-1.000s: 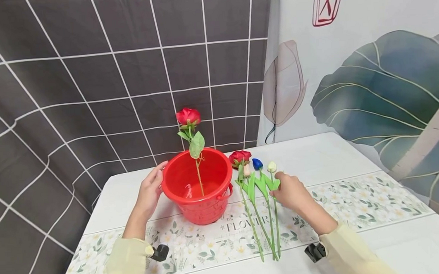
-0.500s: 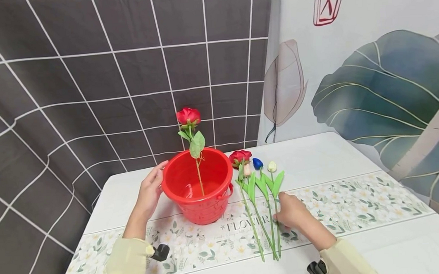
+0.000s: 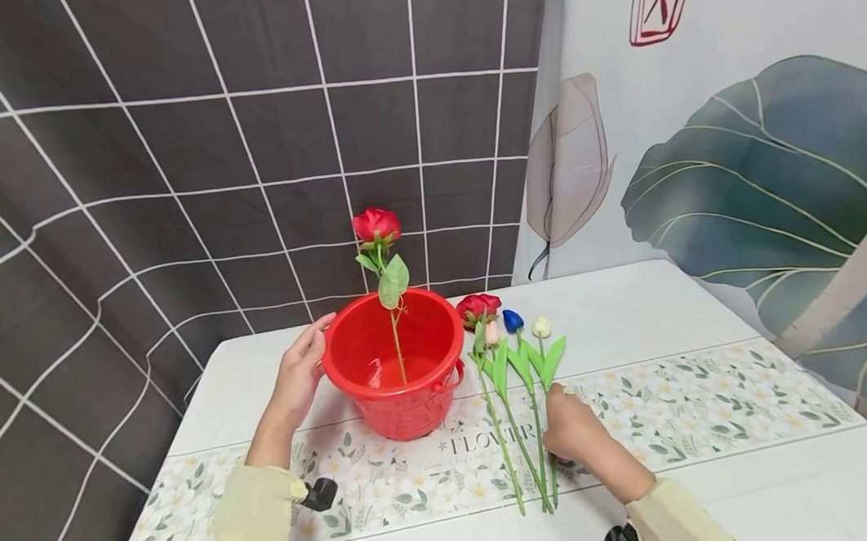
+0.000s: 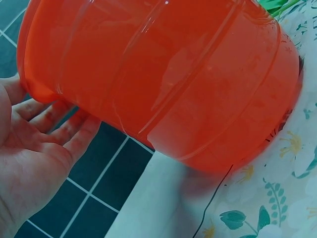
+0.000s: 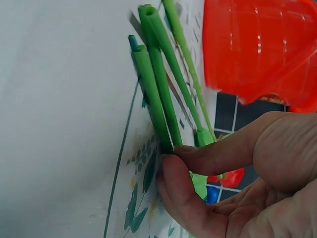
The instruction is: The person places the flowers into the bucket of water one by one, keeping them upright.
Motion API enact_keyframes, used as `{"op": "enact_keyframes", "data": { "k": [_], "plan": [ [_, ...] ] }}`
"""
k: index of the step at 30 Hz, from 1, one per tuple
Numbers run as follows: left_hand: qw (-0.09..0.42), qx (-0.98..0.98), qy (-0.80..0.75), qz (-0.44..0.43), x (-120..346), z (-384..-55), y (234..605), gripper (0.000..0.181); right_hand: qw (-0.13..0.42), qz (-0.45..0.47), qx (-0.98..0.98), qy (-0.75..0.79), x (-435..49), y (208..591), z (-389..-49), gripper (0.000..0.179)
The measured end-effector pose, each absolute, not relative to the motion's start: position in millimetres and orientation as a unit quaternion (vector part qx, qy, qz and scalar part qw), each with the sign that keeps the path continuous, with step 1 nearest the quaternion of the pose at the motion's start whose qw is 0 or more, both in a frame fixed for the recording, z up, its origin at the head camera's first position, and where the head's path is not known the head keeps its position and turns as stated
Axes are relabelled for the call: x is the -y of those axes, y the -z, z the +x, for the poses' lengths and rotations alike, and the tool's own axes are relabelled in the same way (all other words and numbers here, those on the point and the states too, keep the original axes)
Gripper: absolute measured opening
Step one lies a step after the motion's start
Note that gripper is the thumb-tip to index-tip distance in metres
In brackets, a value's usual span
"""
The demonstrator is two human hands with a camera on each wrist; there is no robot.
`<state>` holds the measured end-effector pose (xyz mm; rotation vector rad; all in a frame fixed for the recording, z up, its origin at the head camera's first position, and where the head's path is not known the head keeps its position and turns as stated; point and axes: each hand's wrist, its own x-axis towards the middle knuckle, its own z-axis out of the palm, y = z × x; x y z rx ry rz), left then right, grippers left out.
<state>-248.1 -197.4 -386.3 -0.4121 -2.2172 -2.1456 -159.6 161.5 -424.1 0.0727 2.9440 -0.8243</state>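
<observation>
A red bucket (image 3: 392, 407) stands on the table with one red rose (image 3: 377, 224) upright in it. My left hand (image 3: 295, 384) rests against the bucket's left side, its fingers fairly straight along the wall near the rim, as the left wrist view (image 4: 42, 144) shows. To the right lie several artificial flowers: another red rose (image 3: 478, 307), a pink tulip (image 3: 491, 333), a blue tulip (image 3: 513, 321) and a white tulip (image 3: 542, 328). My right hand (image 3: 578, 430) pinches the white tulip's green stem (image 5: 152, 99) between thumb and index finger.
The white table (image 3: 612, 306) has a printed floral band (image 3: 712, 399) across it. A dark cloth with white grid lines (image 3: 272, 140) hangs behind and to the left. A leaf-printed cloth (image 3: 767, 179) hangs on the right.
My right hand has moved down from the white tulip's leaves to its stem and now pinches it. The left hand stays at the bucket. The head view has shifted slightly.
</observation>
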Motion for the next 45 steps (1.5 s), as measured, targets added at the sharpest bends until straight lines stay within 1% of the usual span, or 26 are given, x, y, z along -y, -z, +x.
{"op": "enact_keyframes", "data": {
  "k": [7, 16, 26, 30, 36, 39, 43, 45],
  "plan": [
    [0.016, 0.714, 0.687, -0.133, 197, -249, 385, 0.048, 0.030, 0.006, -0.978, 0.205, -158, 423, -161, 0.075],
    [0.016, 0.717, 0.684, -0.132, 197, -250, 385, 0.050, 0.029, 0.011, -0.980, 0.195, -157, 424, -161, 0.076],
    [0.015, 0.713, 0.688, -0.130, 196, -249, 387, 0.048, 0.047, 0.047, -0.971, 0.229, -165, 427, -162, 0.064],
    [0.014, 0.714, 0.688, -0.130, 196, -248, 387, 0.048, 0.039, 0.048, -0.968, 0.242, -170, 430, -162, 0.060],
    [0.018, 0.715, 0.686, -0.131, 197, -249, 385, 0.048, 0.023, 0.058, -0.961, 0.271, -175, 425, -165, 0.050],
    [0.018, 0.715, 0.686, -0.130, 197, -248, 385, 0.048, 0.027, 0.065, -0.951, 0.301, -178, 421, -167, 0.048],
    [0.016, 0.715, 0.687, -0.129, 196, -247, 385, 0.048, 0.043, 0.073, -0.937, 0.339, -182, 416, -167, 0.051],
    [0.016, 0.716, 0.686, -0.128, 196, -247, 385, 0.048, 0.047, 0.075, -0.930, 0.357, -184, 413, -167, 0.048]
  ]
}}
